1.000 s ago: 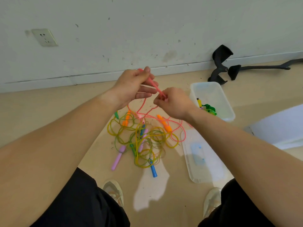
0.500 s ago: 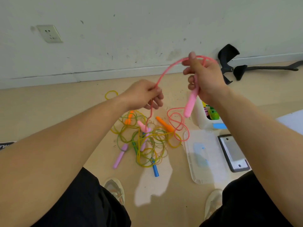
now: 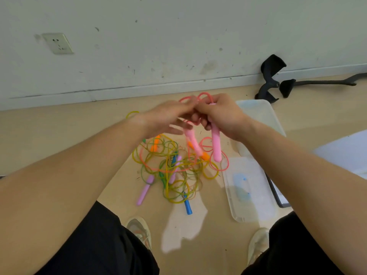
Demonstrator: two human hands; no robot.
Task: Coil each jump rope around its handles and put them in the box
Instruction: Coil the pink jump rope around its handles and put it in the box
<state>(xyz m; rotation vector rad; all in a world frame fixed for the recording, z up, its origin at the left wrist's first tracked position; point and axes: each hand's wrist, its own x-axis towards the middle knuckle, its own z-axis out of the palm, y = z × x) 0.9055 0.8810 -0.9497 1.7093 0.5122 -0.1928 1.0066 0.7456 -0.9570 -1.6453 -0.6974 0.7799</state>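
Pairing handles of the pink jump rope [image 3: 205, 94] mid-frame: my right hand [image 3: 223, 116] clamps one handle [image 3: 216, 146], my left hand [image 3: 166, 118] too blurred to tell; winding follows.

Rope tangle [image 3: 170, 169] left of lid [image 3: 254, 205]; box [image 3: 262, 116] behind lid.

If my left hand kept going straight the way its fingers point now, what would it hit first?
Most likely your right hand: the left hand points across at it and seems to touch it, just above the pink handle that the right hand grips. The left hand is motion-blurred, so depth is unsure.
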